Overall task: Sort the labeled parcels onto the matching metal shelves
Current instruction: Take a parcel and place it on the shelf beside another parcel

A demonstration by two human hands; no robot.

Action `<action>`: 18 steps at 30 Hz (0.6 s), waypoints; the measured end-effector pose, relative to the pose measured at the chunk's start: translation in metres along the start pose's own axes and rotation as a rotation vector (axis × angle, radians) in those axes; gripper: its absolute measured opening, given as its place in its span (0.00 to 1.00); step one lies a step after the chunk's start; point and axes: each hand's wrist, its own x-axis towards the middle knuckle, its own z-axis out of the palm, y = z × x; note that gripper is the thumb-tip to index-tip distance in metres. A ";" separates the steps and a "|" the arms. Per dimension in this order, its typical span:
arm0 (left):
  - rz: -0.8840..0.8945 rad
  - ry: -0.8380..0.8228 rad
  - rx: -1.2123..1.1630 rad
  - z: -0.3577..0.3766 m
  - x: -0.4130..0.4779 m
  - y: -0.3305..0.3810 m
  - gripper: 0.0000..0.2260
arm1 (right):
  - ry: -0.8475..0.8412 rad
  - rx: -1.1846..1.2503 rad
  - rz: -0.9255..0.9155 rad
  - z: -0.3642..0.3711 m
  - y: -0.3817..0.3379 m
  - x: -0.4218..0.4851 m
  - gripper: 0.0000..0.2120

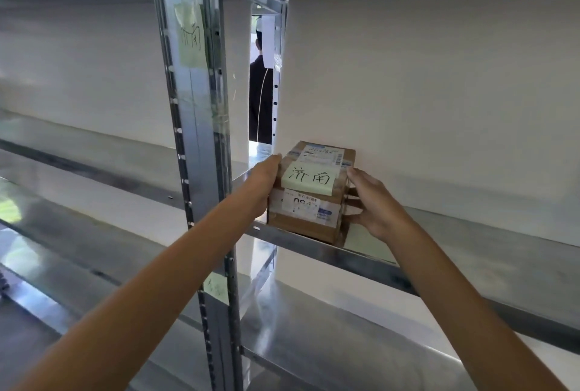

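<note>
Both bare arms extended toward 12 o'clock, left forearm entering from 7, right from 5. Left hand [262, 190] flat, fingers straight and together, palm facing 3. Right hand [375, 202] mirrors it, fingers slightly spread, palm facing 9.

A brown parcel [310, 193] bearing a green note [309, 178] is gripped at its sides by the left hand [263, 185] and right hand [373, 202]; it is set on the metal shelf [470, 233]; a matching green note [192, 35] is stuck to the upright post [201, 127].
</note>
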 end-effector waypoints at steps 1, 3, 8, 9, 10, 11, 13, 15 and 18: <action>-0.005 0.002 -0.004 0.000 0.001 0.000 0.12 | 0.005 -0.003 0.000 0.001 0.000 0.000 0.16; -0.011 -0.006 -0.023 0.000 0.002 0.001 0.14 | 0.013 -0.008 -0.002 0.004 0.000 0.001 0.16; 0.001 -0.026 0.012 0.001 -0.001 0.004 0.14 | 0.025 -0.020 0.012 0.006 -0.005 0.002 0.16; 0.004 -0.032 0.024 0.001 -0.002 0.005 0.13 | 0.021 -0.025 0.014 0.006 -0.005 0.002 0.16; 0.006 -0.030 0.033 0.001 -0.003 0.006 0.12 | 0.018 -0.029 0.015 0.006 -0.005 0.002 0.16; 0.009 -0.020 0.036 0.000 -0.003 0.006 0.12 | 0.019 -0.030 0.018 0.006 -0.005 0.001 0.16; 0.027 0.008 0.050 0.000 -0.005 0.007 0.14 | 0.021 -0.035 0.026 0.006 -0.004 0.000 0.17; 0.073 0.044 0.114 0.001 -0.007 0.010 0.14 | 0.019 -0.041 0.028 0.006 -0.004 -0.001 0.18; 0.192 0.091 0.236 0.000 -0.007 0.017 0.14 | 0.067 -0.119 -0.017 0.007 -0.007 -0.004 0.18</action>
